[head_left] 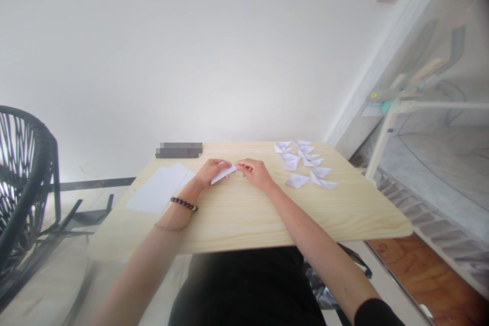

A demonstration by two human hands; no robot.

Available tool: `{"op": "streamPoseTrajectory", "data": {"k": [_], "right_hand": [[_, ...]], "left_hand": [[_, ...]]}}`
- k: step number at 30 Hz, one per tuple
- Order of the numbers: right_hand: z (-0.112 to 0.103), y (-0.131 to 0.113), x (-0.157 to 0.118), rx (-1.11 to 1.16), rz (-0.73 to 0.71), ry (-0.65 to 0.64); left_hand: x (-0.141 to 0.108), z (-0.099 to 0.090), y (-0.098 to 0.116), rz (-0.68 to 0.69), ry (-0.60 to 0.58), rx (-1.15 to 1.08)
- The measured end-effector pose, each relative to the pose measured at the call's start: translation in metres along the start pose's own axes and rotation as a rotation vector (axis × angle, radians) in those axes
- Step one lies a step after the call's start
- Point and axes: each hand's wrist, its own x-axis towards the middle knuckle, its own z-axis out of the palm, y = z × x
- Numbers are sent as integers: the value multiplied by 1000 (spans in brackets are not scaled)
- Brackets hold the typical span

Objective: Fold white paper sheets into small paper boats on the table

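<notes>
A small folded piece of white paper (222,173) is held just above the middle of the table, between both hands. My left hand (212,170) grips its left part, thumb on top and fingers beneath. At its right tip, the thumb and fingers of my right hand (253,172) pinch the paper. Folded white paper boats (298,180), several of them, stand in two rough rows to the right of my right hand. Left of my left hand lie flat sheets of white paper (153,191), partly overlapping.
The light wooden table (244,224) reaches back to a white wall (229,51). A dark, pixelated object (179,151) lies at its far left edge. A dark woven chair (30,178) stands to the left, and a white metal frame (385,132) to the right.
</notes>
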Motion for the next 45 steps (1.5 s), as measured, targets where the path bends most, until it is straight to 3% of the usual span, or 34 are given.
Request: {"op": "streamPoseTrajectory", "data": {"k": [13,20,26,32,39,45], "right_hand": [[-1,-9,-1,-83,-47,14],[1,-4,-4,-34,130,56],[2,-1,-4,-71,152,-81],[2,-1,-4,-39,175,-105],[1,2,-3,208,274,-165],[0,0,-3,71,238,-137]], "left_hand": [[-3,4,1,-7,27,14],[0,6,-4,55,24,81],[-2,7,-3,139,39,192],[-2,6,-4,251,102,389],[-2,5,-6,262,78,358],[-3,4,-4,261,75,367]]}}
